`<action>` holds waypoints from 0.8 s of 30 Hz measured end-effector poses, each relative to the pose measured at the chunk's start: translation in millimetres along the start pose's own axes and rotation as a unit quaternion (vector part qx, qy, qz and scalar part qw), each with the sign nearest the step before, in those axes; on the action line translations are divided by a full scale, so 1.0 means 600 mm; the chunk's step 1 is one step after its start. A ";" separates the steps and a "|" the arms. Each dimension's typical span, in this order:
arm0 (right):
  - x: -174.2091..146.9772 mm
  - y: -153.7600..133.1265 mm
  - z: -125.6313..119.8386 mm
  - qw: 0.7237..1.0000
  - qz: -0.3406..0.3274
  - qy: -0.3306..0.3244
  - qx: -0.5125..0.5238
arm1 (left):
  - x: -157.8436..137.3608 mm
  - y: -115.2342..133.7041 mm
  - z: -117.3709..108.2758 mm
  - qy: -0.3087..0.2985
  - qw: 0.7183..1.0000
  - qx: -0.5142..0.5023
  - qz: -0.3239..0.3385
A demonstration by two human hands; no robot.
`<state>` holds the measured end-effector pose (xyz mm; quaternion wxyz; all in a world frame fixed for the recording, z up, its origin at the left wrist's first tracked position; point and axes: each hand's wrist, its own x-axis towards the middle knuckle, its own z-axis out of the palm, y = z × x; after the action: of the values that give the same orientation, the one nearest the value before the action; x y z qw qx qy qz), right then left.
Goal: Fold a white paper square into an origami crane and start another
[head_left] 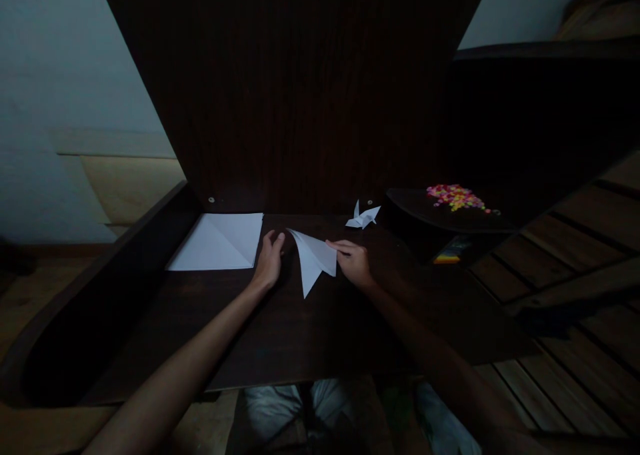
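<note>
A partly folded sheet of white paper (315,258) is held just above the dark desk, one point aimed up-left and another hanging down. My right hand (354,262) pinches its right edge between thumb and fingers. Just left of the paper, my left hand (270,258) is apart from it, thumb and fingers slightly spread with nothing visible between them. Beside that hand lies a stack of white square sheets (220,242), the top one showing a diagonal crease. Behind my right hand stands a finished white paper crane (363,216).
On a raised corner shelf (405,202) at the right lies a pile of small colourful pieces (457,197). Below it is a rainbow-striped item (447,252). A tall dark panel (310,95) closes off the desk's back, and a raised side board (100,288) borders its left.
</note>
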<state>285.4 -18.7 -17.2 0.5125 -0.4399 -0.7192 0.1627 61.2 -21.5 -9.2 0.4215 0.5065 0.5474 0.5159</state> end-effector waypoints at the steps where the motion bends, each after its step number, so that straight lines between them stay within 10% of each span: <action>1: 0.000 0.001 0.002 1.000 0.016 0.016 0.011 | 0.003 0.001 0.002 -0.004 0.999 -0.039 -0.038; 7: -0.005 -0.003 0.005 0.999 0.017 0.035 -0.012 | -0.005 0.031 0.011 -0.141 0.942 -0.244 -0.181; 15: -0.014 -0.014 0.020 0.995 -0.072 -0.024 -0.060 | -0.012 0.030 0.019 -0.064 0.964 -0.186 -0.180; 20: -0.007 -0.021 0.015 0.994 0.036 -0.041 0.090 | -0.010 0.032 0.017 -0.049 0.975 -0.163 -0.143; 24: 0.003 -0.018 0.013 0.939 0.225 -0.069 0.249 | -0.009 0.036 0.015 -0.048 0.982 -0.152 -0.100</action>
<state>273.0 -21.8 -12.2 0.5046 -0.4364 -0.5716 0.4778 73.1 -26.4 11.0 0.5685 0.4035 0.4896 0.5238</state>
